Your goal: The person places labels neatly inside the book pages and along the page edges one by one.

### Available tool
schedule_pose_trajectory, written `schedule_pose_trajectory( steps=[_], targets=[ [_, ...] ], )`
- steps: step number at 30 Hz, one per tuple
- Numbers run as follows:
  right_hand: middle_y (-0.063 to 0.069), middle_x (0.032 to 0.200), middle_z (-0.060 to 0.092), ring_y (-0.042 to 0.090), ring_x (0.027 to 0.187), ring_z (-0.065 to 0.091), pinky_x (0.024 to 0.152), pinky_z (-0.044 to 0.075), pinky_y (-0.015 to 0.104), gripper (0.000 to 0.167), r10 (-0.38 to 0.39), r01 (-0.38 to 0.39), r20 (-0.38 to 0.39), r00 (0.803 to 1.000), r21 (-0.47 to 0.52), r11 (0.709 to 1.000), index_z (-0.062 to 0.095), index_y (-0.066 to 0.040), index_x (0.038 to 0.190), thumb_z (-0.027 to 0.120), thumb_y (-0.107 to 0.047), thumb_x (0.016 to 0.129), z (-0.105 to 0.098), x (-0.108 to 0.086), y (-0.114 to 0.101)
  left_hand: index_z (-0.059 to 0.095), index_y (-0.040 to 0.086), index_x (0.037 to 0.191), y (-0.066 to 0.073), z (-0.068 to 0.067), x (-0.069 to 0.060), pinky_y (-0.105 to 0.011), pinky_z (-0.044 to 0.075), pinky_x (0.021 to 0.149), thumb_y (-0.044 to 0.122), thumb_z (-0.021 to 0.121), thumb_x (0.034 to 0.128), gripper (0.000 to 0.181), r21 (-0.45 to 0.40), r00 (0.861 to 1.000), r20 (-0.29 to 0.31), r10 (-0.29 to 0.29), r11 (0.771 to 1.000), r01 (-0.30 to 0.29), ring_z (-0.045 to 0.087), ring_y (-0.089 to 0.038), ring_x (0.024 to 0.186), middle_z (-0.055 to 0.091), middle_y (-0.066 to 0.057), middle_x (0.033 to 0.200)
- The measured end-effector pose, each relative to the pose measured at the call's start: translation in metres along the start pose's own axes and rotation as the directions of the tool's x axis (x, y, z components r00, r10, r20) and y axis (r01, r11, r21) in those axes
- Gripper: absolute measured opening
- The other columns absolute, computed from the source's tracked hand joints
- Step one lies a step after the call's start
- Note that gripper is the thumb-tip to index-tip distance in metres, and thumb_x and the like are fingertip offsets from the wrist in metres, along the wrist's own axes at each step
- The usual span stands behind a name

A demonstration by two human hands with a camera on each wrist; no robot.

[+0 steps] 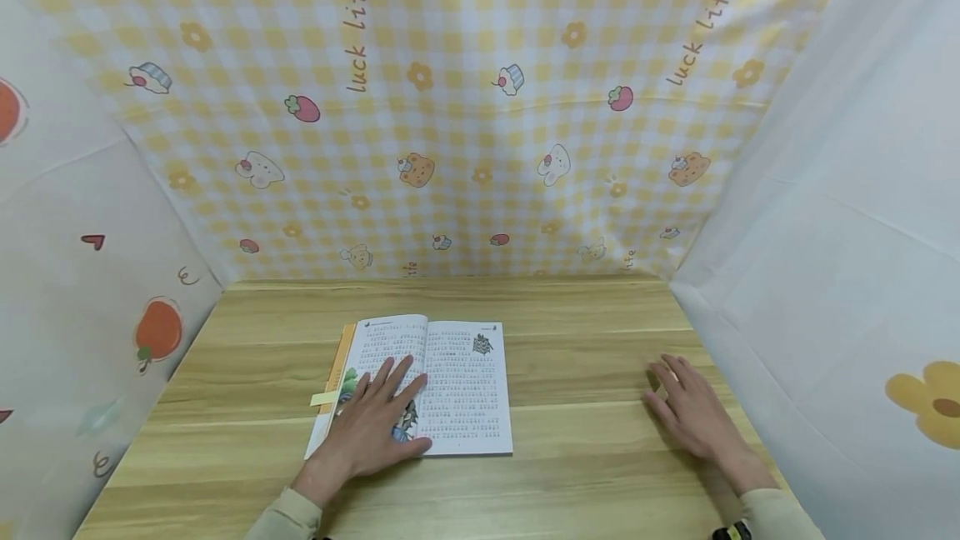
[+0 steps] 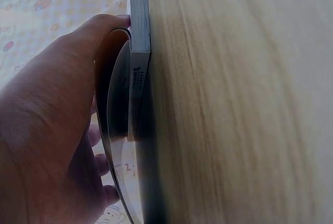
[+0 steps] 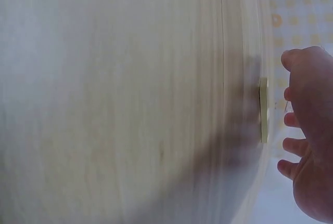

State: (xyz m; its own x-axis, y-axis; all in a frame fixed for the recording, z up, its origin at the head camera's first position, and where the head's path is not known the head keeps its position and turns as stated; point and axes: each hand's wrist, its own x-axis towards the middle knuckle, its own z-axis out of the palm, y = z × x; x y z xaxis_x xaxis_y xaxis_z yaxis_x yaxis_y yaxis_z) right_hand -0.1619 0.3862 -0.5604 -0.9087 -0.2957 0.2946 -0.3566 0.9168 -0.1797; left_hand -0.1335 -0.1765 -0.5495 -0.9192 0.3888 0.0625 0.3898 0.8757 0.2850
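Note:
An open book (image 1: 468,390) lies on the wooden table, with printed text and small pictures on its pages. My left hand (image 1: 371,432) rests on the left page with fingers spread, its thumb near the gutter at the lower edge. In the left wrist view the page under the left hand (image 2: 47,109) bows up from the book's thick edge (image 2: 139,21). A pale yellow tab (image 1: 325,398) sticks out from the book's left side. My right hand (image 1: 693,411) is at the table's right, fingers loosely extended. Close to its fingertips lies a small flat yellowish piece (image 3: 264,109), mostly hidden in the head view.
The wooden table (image 1: 577,357) stretches between the book and the right hand. A yellow checked cloth (image 1: 480,123) with cartoon prints hangs behind it. White cloths stand at the left (image 1: 67,190) and right (image 1: 847,190) sides.

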Motion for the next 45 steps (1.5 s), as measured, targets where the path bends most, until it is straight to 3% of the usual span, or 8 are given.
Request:
schedule_pose_trajectory(
  steps=[7,14,32,45],
  targets=[
    [0.037,0.156,0.061,0.062,0.146,0.055,0.116,0.047,0.079,0.049,0.008,-0.008,-0.003,1.000,-0.023,1.000,0.065,0.006,0.148,0.071,-0.027,0.111,0.000,-0.003,0.008,0.051,0.021,0.171,0.000,0.001,0.000,-0.076,0.032,0.135,0.074,0.078,0.0936,0.097,0.001,1.000,-0.003,0.002,1.000,-0.002,0.029,-0.047,0.174,0.031,-0.014,0.188],
    [0.037,0.146,0.068,0.059,0.135,0.063,0.111,0.052,0.073,0.047,-0.042,0.039,-0.066,0.997,-0.053,0.998,0.070,0.009,0.140,0.077,-0.024,0.107,0.003,-0.003,0.011,0.049,0.022,0.173,0.000,0.001,0.001,-0.076,0.030,0.136,0.075,0.076,0.0943,0.098,0.003,1.000,0.018,-0.008,1.000,0.008,0.027,-0.046,0.175,0.028,-0.013,0.189],
    [0.029,0.133,0.073,0.048,0.118,0.073,0.101,0.061,0.066,0.042,-0.039,0.036,-0.063,0.997,-0.054,0.998,0.074,0.007,0.133,0.083,-0.021,0.102,0.004,-0.003,0.012,0.051,0.022,0.172,0.000,0.000,0.000,-0.077,0.030,0.136,0.073,0.079,0.0933,0.098,-0.020,1.000,0.011,-0.010,1.000,0.010,0.027,-0.047,0.175,0.029,-0.013,0.189],
    [0.029,0.130,0.074,0.049,0.112,0.074,0.094,0.061,0.068,0.043,-0.106,0.094,-0.134,0.985,-0.091,0.991,0.076,0.006,0.127,0.089,-0.021,0.097,0.009,-0.002,0.014,0.048,0.023,0.173,-0.002,0.000,0.001,-0.077,0.028,0.137,0.074,0.077,0.0941,0.099,-0.018,0.999,0.039,-0.018,1.000,0.018,0.023,-0.046,0.176,0.025,-0.012,0.190]
  ],
)
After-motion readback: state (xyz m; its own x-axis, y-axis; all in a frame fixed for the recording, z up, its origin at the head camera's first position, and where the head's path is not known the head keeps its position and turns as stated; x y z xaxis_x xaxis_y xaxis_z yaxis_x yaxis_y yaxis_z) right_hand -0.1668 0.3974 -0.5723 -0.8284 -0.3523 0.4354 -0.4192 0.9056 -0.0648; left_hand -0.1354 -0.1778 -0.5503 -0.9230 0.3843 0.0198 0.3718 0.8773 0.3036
